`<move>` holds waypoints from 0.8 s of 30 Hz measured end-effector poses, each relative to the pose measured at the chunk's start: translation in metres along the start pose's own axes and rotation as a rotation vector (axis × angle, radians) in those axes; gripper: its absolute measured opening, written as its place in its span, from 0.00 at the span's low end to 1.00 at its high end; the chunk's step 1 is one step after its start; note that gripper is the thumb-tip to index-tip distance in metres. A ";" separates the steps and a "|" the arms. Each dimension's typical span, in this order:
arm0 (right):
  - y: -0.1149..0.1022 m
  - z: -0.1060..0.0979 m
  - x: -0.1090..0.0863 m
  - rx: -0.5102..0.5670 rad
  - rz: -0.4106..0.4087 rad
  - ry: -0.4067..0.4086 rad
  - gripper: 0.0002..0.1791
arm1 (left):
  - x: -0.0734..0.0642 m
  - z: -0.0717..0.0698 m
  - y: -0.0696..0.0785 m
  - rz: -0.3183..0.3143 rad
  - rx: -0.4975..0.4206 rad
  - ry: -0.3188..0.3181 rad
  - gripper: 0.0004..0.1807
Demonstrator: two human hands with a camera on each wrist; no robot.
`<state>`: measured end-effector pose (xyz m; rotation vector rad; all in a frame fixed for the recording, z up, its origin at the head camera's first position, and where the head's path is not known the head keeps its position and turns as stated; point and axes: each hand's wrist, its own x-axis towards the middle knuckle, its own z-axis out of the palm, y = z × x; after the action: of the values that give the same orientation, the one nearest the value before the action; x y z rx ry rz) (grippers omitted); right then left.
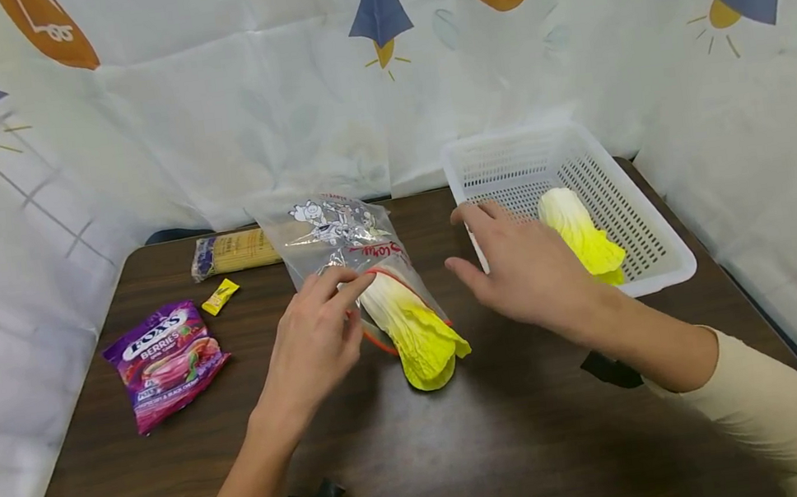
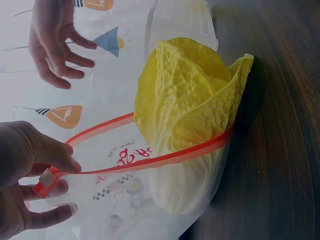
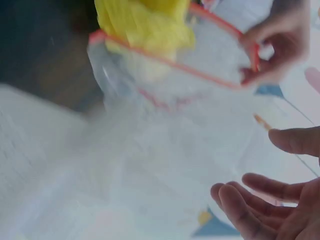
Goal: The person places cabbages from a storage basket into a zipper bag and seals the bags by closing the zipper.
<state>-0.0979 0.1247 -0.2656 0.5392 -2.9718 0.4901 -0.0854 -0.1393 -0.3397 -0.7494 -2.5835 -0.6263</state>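
Head view: the left hand [image 1: 312, 338] pinches the red rim of a clear bag [image 1: 312, 247], its red lettering hard to read; a cabbage [image 1: 415, 325] lies white end inside, yellow leaves poking out. The right hand [image 1: 523, 266], fingers spread, hovers beside a white basket [image 1: 663, 277] holding another cabbage [image 1: 583, 234]. Purple candy packet [image 1: 174, 375] on the bench [image 1: 484, 462] reads "FOX'S BERRIES".

You're in a makeshift booth: a dark wooden bench [image 1: 426, 469] closed in on three sides by white sheets [image 1: 201, 99] with blue and orange prints, hiding the wider room.
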 end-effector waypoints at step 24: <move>0.114 -0.050 0.104 -0.013 0.373 -0.492 0.35 | -0.005 -0.004 -0.002 0.029 0.007 -0.013 0.25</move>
<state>-0.2340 0.2076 -0.2381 0.1030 -3.5693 0.4093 -0.0819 -0.1451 -0.3389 -0.7896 -2.5809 -0.6051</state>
